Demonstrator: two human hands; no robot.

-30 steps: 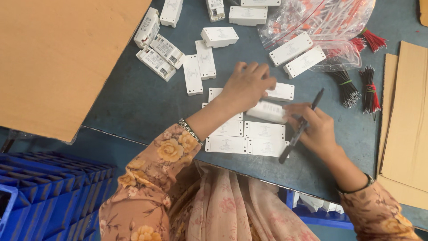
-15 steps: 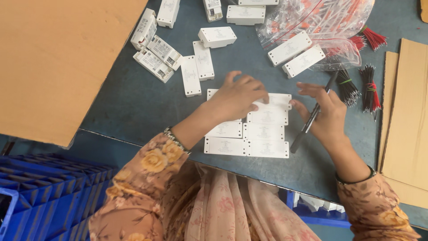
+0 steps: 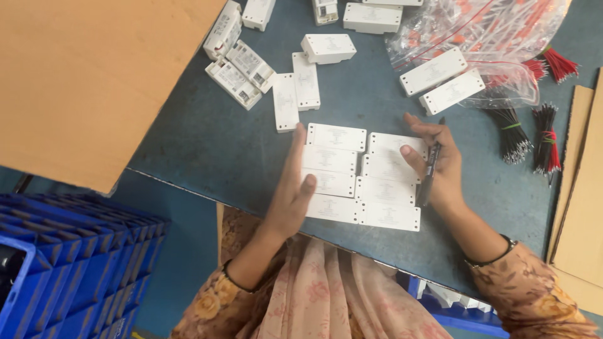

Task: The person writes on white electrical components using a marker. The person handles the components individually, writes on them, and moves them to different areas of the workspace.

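Observation:
Several flat white plastic boxes (image 3: 361, 177) lie in two neat columns near the front edge of a grey-blue table (image 3: 207, 144). My left hand (image 3: 290, 188) rests edge-on against the left side of the block, fingers straight and together, thumb on one box. My right hand (image 3: 436, 162) presses against the right side of the block and holds a black pen (image 3: 428, 173) along the palm.
More loose white boxes (image 3: 295, 94) lie scattered at the back. A clear bag of red wires (image 3: 483, 31) and bundles of black and red wires (image 3: 545, 139) are at the right. Cardboard sheets (image 3: 81, 81) lie left and right. Blue crates (image 3: 69, 263) stand below left.
Both hands came off the top of the boxes and moved to the block's left and right sides. The boxes now sit squared in two columns.

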